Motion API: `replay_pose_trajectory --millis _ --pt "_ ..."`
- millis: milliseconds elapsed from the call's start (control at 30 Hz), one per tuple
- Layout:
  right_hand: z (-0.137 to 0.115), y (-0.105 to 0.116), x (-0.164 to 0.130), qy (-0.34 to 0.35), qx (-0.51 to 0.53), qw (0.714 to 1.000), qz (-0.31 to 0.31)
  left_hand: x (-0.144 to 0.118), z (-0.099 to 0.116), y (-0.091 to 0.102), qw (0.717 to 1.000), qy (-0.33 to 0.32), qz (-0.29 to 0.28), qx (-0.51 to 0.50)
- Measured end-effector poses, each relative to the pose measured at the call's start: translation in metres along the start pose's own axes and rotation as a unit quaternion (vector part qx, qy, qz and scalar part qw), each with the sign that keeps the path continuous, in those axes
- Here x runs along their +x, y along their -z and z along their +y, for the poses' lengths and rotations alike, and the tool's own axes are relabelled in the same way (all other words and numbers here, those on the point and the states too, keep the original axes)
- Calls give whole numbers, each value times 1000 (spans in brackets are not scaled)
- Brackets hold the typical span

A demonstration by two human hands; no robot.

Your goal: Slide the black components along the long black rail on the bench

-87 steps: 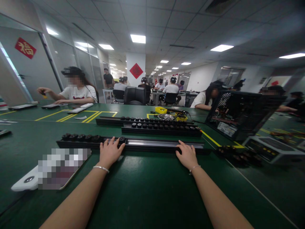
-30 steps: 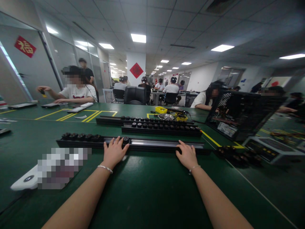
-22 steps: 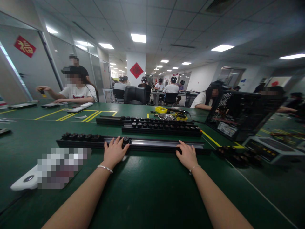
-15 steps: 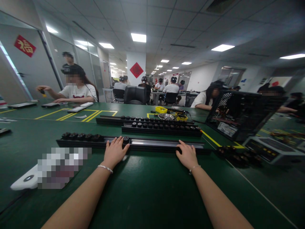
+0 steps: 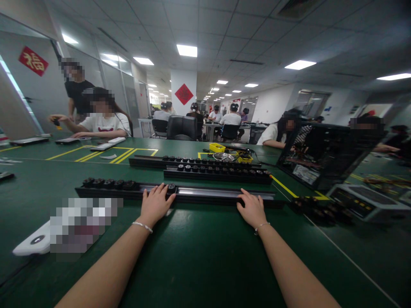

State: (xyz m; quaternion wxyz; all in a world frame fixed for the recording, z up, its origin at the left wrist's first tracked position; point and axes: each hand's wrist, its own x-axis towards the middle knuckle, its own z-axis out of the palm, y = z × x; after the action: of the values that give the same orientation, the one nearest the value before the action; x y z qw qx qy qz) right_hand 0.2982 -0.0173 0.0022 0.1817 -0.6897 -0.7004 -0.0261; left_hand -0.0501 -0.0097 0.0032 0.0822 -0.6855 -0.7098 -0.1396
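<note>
A long black track rail (image 5: 208, 194) with a silver channel lies across the green table in front of me. Several round black socket modules (image 5: 109, 184) sit in its left part. My left hand (image 5: 154, 205) rests on the rail, fingers spread over one more black module (image 5: 171, 187) near the middle. My right hand (image 5: 252, 208) presses flat on the rail's right part, fingers together. Neither hand grips anything.
Two more black rails (image 5: 215, 173) filled with modules lie behind. Loose black modules (image 5: 316, 209) lie at the right. A white device (image 5: 35, 241) lies at my left. An open computer case (image 5: 324, 154) stands right. People sit at the far tables; one stands at the left.
My left hand has slid a little to the right along the rail, moving one module with it. My right hand stays put. A standing person has walked left behind the seated worker.
</note>
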Motion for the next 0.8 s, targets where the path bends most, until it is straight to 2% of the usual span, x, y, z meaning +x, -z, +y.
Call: replay_pose_trajectory --millis 500,800 --pt "-1 2 0 -2 6 1000 -11 -1 6 1 1000 -9 -12 -8" --pt "0 -1 0 0 -3 1000 7 -3 8 1 1000 -15 -7 -5"
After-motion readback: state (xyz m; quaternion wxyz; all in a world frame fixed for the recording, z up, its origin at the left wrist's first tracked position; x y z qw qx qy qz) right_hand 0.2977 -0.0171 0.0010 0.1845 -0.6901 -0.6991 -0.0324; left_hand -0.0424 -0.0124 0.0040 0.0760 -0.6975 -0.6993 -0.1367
